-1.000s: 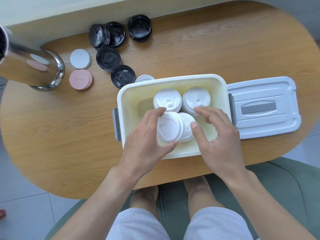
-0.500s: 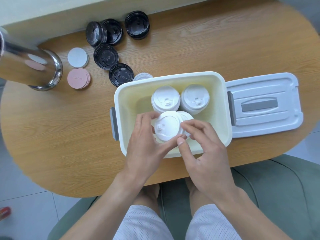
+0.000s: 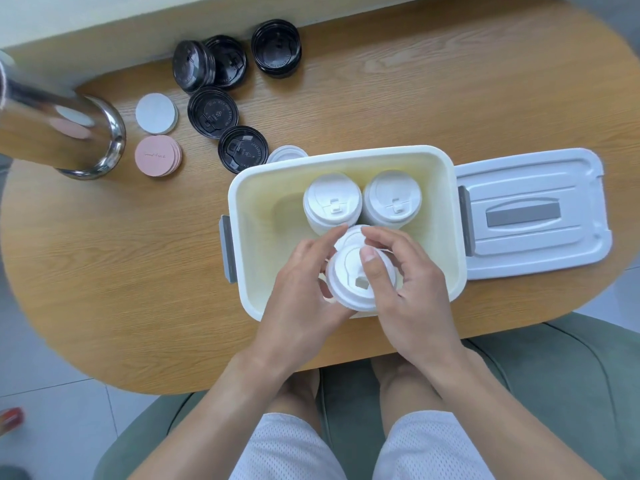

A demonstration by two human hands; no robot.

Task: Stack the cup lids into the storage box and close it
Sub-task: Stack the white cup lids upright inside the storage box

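**Now both hands grip a white lid stack over the box**

Inside the open cream plastic storage box (image 3: pixel 446 216), the left hand (image 3: pixel 304 292) and right hand (image 3: pixel 412 289) clasp a stack of white domed cup lids (image 3: pixel 349 271) between them. 2 more white lid stacks (image 3: pixel 332 202) stand at the far wall. Just right, touching the box, lies the white box cover (image 3: pixel 533 213); black plastic lids (image 3: pixel 213 110) sit on the wooden table (image 3: pixel 121 271).

White lids (image 3: pixel 360 282), cream box (image 3: pixel 263 202), black lids (image 3: pixel 212 111), pink coasters (image 3: pixel 157 155), woodgrain table (image 3: pixel 121 271)
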